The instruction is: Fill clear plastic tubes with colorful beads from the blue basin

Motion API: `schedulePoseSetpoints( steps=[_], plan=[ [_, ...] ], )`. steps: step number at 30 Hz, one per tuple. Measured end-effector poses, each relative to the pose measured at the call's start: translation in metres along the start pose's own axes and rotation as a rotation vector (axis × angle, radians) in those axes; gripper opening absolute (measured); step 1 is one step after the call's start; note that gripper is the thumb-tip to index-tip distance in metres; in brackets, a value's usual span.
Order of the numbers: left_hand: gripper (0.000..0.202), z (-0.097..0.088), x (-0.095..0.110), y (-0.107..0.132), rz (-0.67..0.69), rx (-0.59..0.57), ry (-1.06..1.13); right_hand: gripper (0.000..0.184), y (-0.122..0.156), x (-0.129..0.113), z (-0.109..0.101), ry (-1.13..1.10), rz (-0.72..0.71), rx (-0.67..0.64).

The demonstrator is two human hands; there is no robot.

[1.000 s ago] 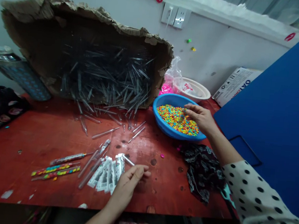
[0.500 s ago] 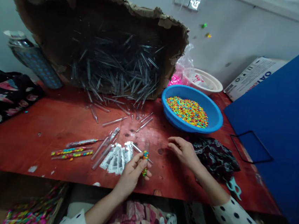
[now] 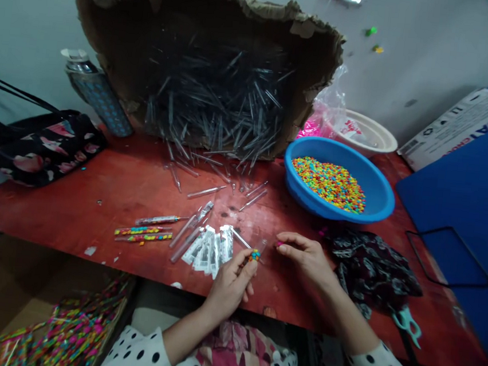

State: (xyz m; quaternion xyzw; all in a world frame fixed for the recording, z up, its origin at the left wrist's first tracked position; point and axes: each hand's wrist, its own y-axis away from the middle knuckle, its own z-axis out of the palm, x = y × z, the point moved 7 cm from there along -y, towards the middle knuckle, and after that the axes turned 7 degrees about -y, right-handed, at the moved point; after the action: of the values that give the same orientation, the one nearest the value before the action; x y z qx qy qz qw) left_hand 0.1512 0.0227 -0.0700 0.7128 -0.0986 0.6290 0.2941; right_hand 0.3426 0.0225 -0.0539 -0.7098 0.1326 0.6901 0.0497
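Note:
My left hand (image 3: 231, 281) is closed round a clear plastic tube (image 3: 255, 255) partly filled with colourful candies; its upper end looks unfilled, and the fingers cover its lower part. Just to the right, my right hand (image 3: 308, 261) pinches a small bright pink piece (image 3: 279, 244), too small to make out fully. A short gap separates it from the tube's upper end. Beside my left hand lie several silver-white printed strips (image 3: 207, 251) and a few clear tubes (image 3: 184, 238). Farther left are candy-filled tubes (image 3: 144, 236).
A torn cardboard box (image 3: 111, 38) full of clear tubes stands at the back. A blue basin (image 3: 380, 202) of candies sits right, near dark cloth (image 3: 374, 264) and scissors (image 3: 407, 325). A bottle (image 3: 100, 100) and handbag (image 3: 40, 149) stand left. Below is a carton of filled tubes (image 3: 70, 327).
My view has turned left. My right hand now shows a pink piece between its fingertips and is nearer the tube. In my left hand the tube has tilted, and fewer candies show.

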Motion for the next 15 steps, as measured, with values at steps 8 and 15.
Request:
schedulePoseSetpoints(
  steps=[8,15],
  plan=[
    [0.036,-0.003,0.013,0.006,0.074,0.019,-0.194,0.023,0.010,-0.019,0.031,-0.243,0.028,0.042],
    [0.035,-0.009,0.023,0.008,0.166,0.042,-0.230,0.018,0.018,-0.024,0.038,-0.144,-0.068,-0.065]
  ],
)
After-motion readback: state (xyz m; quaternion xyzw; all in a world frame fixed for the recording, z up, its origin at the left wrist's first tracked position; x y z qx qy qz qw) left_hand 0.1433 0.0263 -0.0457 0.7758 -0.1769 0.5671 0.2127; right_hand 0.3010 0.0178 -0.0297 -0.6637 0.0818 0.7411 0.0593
